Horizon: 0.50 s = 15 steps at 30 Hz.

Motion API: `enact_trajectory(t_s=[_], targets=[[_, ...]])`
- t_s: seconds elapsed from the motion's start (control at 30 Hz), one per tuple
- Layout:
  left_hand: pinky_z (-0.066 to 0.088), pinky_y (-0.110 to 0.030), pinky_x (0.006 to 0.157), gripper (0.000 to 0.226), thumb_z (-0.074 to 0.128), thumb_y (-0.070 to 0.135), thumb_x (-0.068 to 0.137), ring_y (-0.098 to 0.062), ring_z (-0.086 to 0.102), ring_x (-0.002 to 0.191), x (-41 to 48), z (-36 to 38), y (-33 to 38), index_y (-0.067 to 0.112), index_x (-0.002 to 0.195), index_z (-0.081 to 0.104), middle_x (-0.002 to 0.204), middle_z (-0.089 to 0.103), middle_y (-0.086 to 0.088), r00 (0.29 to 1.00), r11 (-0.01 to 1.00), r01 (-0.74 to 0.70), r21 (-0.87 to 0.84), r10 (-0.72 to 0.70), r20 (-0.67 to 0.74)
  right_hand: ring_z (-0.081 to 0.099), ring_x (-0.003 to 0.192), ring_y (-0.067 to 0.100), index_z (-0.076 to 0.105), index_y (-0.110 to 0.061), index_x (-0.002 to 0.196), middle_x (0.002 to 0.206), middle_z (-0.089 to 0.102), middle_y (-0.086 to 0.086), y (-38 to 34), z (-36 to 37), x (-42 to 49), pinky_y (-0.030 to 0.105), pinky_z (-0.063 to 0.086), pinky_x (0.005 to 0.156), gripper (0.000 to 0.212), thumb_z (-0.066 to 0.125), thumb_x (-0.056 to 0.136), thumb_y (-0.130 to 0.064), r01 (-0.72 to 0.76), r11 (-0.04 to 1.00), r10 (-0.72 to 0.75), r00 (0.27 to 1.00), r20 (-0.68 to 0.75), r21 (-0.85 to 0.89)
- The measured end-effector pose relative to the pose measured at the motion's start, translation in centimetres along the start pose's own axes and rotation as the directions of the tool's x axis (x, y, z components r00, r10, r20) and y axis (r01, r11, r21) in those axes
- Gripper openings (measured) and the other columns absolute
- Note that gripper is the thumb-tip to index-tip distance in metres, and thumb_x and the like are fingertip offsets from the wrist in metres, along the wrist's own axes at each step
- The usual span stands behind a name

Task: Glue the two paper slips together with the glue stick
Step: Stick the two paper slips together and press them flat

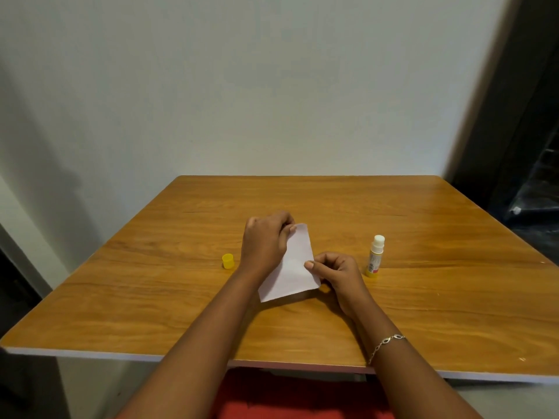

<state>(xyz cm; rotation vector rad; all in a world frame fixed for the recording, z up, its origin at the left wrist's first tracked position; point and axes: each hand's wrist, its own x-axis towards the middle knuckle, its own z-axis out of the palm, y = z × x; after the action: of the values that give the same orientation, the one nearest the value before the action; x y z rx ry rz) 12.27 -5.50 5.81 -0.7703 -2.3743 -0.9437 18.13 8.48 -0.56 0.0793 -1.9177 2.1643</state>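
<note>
A white paper slip [292, 267] lies tilted over the middle of the wooden table [423, 313]; I cannot tell whether a second slip lies under it. My left hand [266, 240] pinches its far top corner. My right hand [335, 275] pinches its right edge near the lower end, thumb on top. The glue stick [376, 256], yellow with its white glue tip exposed, stands upright just right of my right hand. Its yellow cap [228, 261] stands on the table left of my left forearm.
The table's far edge meets a pale wall. A dark doorway or cabinet [532, 176] lies to the right. Red cloth [287, 397] shows below the near table edge. A bracelet circles my right wrist.
</note>
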Motion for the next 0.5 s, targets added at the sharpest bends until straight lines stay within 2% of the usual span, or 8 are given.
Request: enact_trajectory(t_s=[0.23,0.37,0.43,0.5], targets=[[0.026,-0.028,0.077,0.01,0.054,0.013,0.089,-0.025,0.056,0.074,-0.2,-0.6,-0.3,0.008,0.083,0.06,0.08,0.066,-0.006,0.986,0.993,0.097,-0.069,-0.105,-0.127,0.052,0.055,0.006,0.065,-0.012,0.063,0.054,0.062,-0.007,-0.2,0.1,-0.1,0.017,0.041,0.05,0.016,0.068,0.077,-0.006,-0.057,0.997,0.057,0.998,-0.003,-0.05],[0.036,-0.036,0.075,0.012,0.054,0.013,0.089,-0.026,0.055,0.07,-0.3,-0.8,-0.5,0.005,0.082,0.058,0.072,0.056,0.0,0.976,0.984,0.134,-0.115,-0.151,-0.154,0.051,0.058,0.01,0.065,-0.015,0.063,0.06,0.061,-0.003,-0.3,0.2,-0.1,0.021,0.04,0.052,0.018,0.067,0.078,-0.006,-0.039,0.995,0.037,0.999,-0.022,-0.088],[0.035,-0.034,0.07,0.012,0.054,0.012,0.089,-0.025,0.053,0.067,-0.4,-0.9,-0.6,0.005,0.081,0.058,0.07,0.055,0.0,0.978,0.979,0.141,-0.146,-0.161,-0.134,0.048,0.054,0.009,0.063,-0.013,0.065,0.06,0.058,-0.001,-0.3,0.2,-0.1,0.02,0.038,0.048,0.017,0.066,0.08,-0.006,-0.018,0.995,0.013,0.998,-0.054,-0.094],[0.032,-0.03,0.065,0.011,0.054,0.009,0.088,-0.022,0.049,0.063,-0.5,-1.2,-0.8,0.003,0.08,0.057,0.067,0.056,-0.006,0.982,0.973,0.137,-0.187,-0.158,-0.101,0.043,0.043,0.006,0.06,-0.013,0.066,0.05,0.055,-0.006,-0.2,0.1,-0.2,0.018,0.035,0.041,0.017,0.065,0.081,-0.005,0.011,0.997,-0.02,0.993,-0.112,-0.074]])
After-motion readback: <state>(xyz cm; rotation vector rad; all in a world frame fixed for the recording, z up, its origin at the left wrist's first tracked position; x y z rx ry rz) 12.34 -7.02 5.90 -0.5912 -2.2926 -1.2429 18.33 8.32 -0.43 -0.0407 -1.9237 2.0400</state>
